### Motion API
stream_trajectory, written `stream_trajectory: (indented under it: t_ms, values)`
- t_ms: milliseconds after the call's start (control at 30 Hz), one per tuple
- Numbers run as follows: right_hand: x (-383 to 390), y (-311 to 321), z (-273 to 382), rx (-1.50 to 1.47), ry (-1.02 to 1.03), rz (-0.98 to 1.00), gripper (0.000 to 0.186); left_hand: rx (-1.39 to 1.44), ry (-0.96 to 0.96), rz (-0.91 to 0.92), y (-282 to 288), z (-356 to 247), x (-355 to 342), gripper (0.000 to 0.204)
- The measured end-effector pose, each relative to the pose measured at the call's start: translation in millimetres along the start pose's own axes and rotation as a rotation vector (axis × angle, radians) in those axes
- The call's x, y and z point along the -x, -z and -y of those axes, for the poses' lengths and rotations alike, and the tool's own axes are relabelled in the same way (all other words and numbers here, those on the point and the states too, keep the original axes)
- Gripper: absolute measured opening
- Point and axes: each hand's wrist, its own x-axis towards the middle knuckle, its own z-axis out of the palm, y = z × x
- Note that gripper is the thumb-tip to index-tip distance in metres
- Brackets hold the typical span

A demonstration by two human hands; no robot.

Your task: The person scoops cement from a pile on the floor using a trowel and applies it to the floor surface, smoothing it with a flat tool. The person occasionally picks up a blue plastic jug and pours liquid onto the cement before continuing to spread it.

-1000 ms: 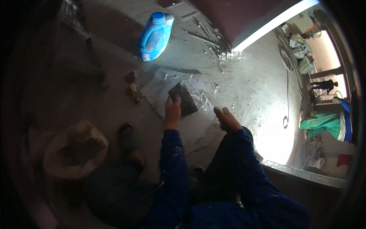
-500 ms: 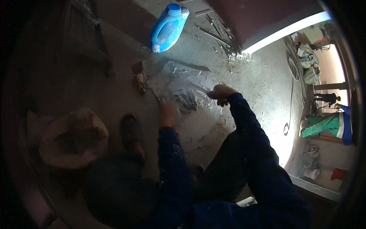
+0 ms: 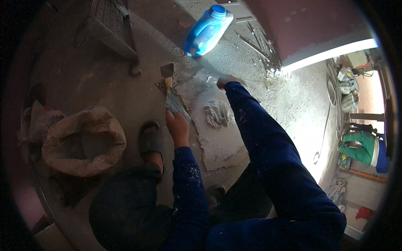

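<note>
A pale flat board (image 3: pixel 220 148) lies on the floor in front of me, smeared with wet white paste. A ridged grey-white mound of paste (image 3: pixel 216 114) sits in its middle. At the board's left edge my left hand (image 3: pixel 178 127) is closed on a flat grey scraper (image 3: pixel 177 106). Just beyond the scraper lies a putty knife (image 3: pixel 168 79) with a pale handle and a broad blade. My right hand (image 3: pixel 228 81) is curled over the board's far part, slightly blurred; what it grips is hidden.
An open paper sack (image 3: pixel 83 161) stands at left, near my sandalled foot (image 3: pixel 150 140). A blue jug (image 3: pixel 208 31) stands beyond the board, with thin strips (image 3: pixel 257 42) beside it. A perforated metal step (image 3: pixel 109 29) is at far left. At right are hoses (image 3: pixel 333 90) and a person in green trousers (image 3: pixel 362 148).
My right hand has moved away from me and left, toward the board's far edge. My left hand has shifted slightly left, bringing the scraper into clear sight. The whole view has shifted and brightened.
</note>
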Motion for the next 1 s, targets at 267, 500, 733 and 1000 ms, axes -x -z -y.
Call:
stream_trajectory:
  t_ms: [267, 500, 733, 1000]
  values:
    - [80.4, -35.4, -20.1, 0.066, 0.234, -0.071, 0.026, 0.028, -0.058, -0.057, -2.7, -2.3, -18.0, 0.042]
    - [135.9, -31.5, -67.1, 0.165, 0.261, 0.004, 0.030, -0.127, -0.083, -0.176, -4.0, -18.5, -26.8, 0.042]
    - [157.6, -15.2, -41.1, 0.001, 0.499, -0.200, 0.020, 0.093, 0.024, -0.359, 17.8, -43.3, -16.9, 0.038]
    - [158.5, -52.9, -13.9, 0.196, 0.722, -0.119, 0.023, 0.179, 0.036, -0.376, 13.5, -47.8, -8.2, 0.039]
